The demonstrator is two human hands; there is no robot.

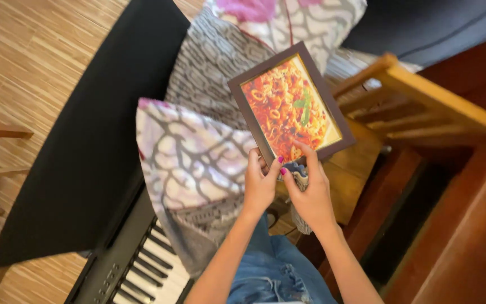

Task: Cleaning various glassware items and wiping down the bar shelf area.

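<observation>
- We are holding a frame [291, 107] up in front of us, gripping it along its lower edge with both hands.
- The left hand [260, 186] is clamping the frame's lower left corner, fingers curling behind it and the thumb pressing on the front.
- The right hand [310, 191] is pinching the bottom edge, with one finger lying on the glass and the others closing around a cloth [299, 177].
- The cloth is bunching between the right hand and the frame, and part of it is hanging down below the wrist.
- The frame is dark brown, tilting to the right, and is showing a picture of red pasta with a green leaf.
- The frame is hovering above a wooden surface [355, 169] and is not touching it.
- A patterned cushion [192, 169], white with grey branching lines, is lying just left of the hands, overlapping a keyboard [142, 264].
- A second cushion [209, 67] in grey print is resting behind it, and a third [293, 19] with a pink patch is sitting beyond that.
- A black cover [97, 129] is lying over the far part of the keyboard; black and white keys are showing at the near end.
- A wooden chair [423, 95] is standing to the right of the frame.
- Our blue jeans [271, 270] are showing under our forearms.
- The floor [35, 50] is light wood planking.
</observation>
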